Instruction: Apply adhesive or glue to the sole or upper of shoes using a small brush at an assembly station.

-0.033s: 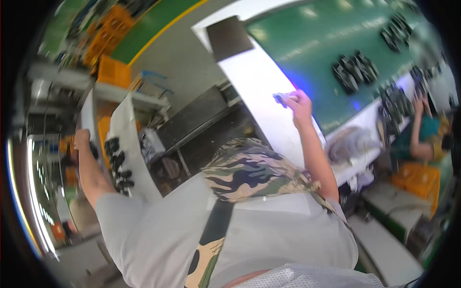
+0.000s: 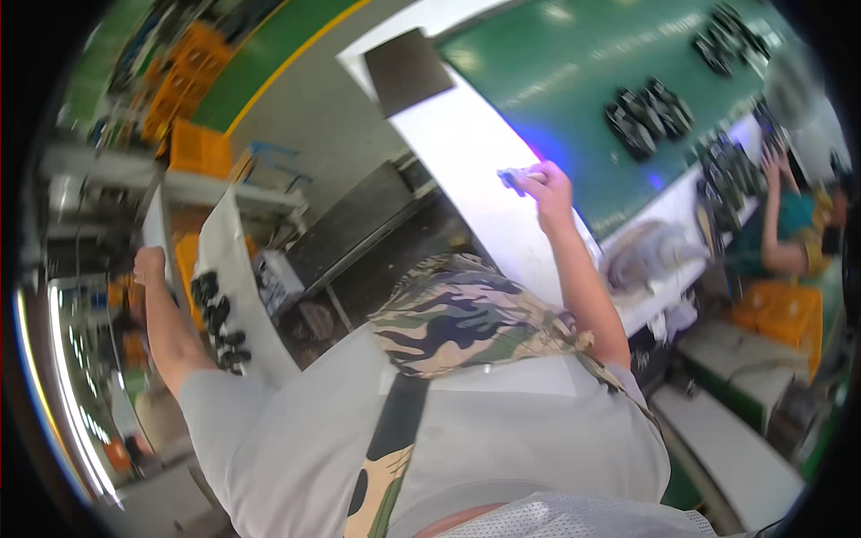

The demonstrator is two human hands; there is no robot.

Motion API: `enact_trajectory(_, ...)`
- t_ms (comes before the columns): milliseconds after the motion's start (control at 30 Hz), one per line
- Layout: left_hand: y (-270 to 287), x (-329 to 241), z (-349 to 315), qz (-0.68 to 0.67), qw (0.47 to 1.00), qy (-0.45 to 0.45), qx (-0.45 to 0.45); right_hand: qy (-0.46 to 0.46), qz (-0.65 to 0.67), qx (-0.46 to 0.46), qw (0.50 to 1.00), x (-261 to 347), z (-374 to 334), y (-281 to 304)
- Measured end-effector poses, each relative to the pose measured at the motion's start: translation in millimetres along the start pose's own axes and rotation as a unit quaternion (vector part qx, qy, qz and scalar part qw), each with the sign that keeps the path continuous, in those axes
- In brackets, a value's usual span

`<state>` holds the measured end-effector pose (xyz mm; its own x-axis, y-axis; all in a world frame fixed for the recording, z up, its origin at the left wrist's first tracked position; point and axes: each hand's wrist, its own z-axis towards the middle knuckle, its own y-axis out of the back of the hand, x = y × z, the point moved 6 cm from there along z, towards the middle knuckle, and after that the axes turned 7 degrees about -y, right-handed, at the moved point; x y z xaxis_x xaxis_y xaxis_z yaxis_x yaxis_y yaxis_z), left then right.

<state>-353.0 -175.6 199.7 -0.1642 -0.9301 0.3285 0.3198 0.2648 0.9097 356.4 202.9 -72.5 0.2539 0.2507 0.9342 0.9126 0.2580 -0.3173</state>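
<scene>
My right hand [image 2: 555, 199] is raised above the white ledge beside a green conveyor belt. Its fingers pinch a small pale blue-and-white thing [image 2: 516, 179], too blurred to name. Off to the left, my left arm is stretched out, and its hand [image 2: 150, 264] is curled closed near the end of an upright pale panel. Whatever that hand grips, if anything, is hidden. A row of small black parts [image 2: 217, 316] lies on a white shelf [image 2: 260, 336] close to the left forearm.
Clusters of black shoe-like pieces [image 2: 647, 118] lie on the green belt [image 2: 538, 81]. A dark square plate [image 2: 408, 72] rests on the white ledge [image 2: 439, 134]. A co-worker's hands [image 2: 778, 166] are at the far right. Orange crates [image 2: 199, 148] stand at the back left.
The view has shifted slightly, so the surroundings sit a little further left. My right hand keeps its pinch on the small pale thing, and my left hand stays curled.
</scene>
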Motion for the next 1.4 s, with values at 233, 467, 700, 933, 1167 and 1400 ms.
enact_trajectory(233, -45.8, -306.6, 21.9, -0.276, 0.904, -0.327, 0.007, 0.008, 0.072, -0.081, 0.994, 3.4, -10.0, 29.0)
enact_trajectory(467, -99.0, -682.9, -289.5, -0.472, 0.62, -0.358, 0.514, -0.018, -0.037, -0.282, 0.958, 30.8, -57.5, 85.6)
enact_trajectory(700, -16.0, -840.6, -566.6, -0.406, 0.428, -0.332, 0.736, 0.002, 0.053, -0.446, 0.893, 25.1, -129.2, 118.8)
enact_trajectory(933, 39.2, -910.6, -695.3, -0.374, 0.431, -0.245, 0.784, 0.017, 0.122, -0.587, 0.801, 1.0, -206.3, 126.3)
enact_trajectory(1167, 20.1, -932.0, -712.6, -0.426, 0.443, -0.208, 0.761, 0.004, 0.149, -0.626, 0.765, -14.5, -219.3, 129.7)
enact_trajectory(1400, 2.8, -887.0, -625.8, -0.417, 0.179, -0.237, 0.859, 0.01, 0.113, -0.562, 0.82, 5.1, -176.2, 133.8)
